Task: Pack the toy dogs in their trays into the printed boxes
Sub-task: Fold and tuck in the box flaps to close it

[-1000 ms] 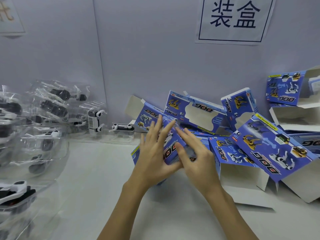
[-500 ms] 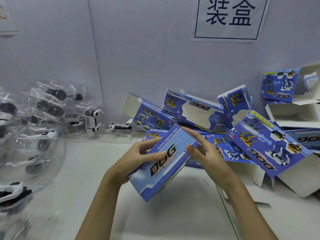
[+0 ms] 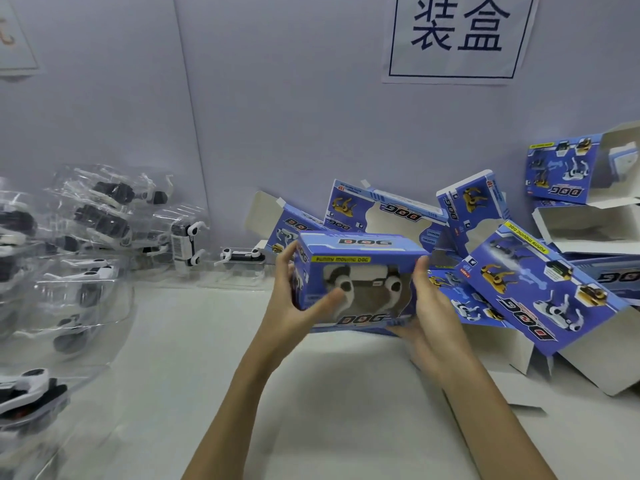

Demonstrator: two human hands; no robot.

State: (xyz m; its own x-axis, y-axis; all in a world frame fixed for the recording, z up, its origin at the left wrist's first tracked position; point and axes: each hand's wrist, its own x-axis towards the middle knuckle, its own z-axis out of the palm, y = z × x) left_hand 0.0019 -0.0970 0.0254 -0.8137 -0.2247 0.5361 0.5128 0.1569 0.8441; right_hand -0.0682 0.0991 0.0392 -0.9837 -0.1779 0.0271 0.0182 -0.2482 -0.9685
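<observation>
Lighting: even, cool, bluish indoor light, moderately bright; source not visible. Shadows: soft, faint on the table [image 3: 346, 393] beneath the forearms. Glare: pale highlights on the clear plastic trays [image 3: 69, 271] at left. Blur: slight motion softness on both hands and the held box [image 3: 360, 251]. Distortion: wide-angle bending, wall seams curve toward the edges
</observation>
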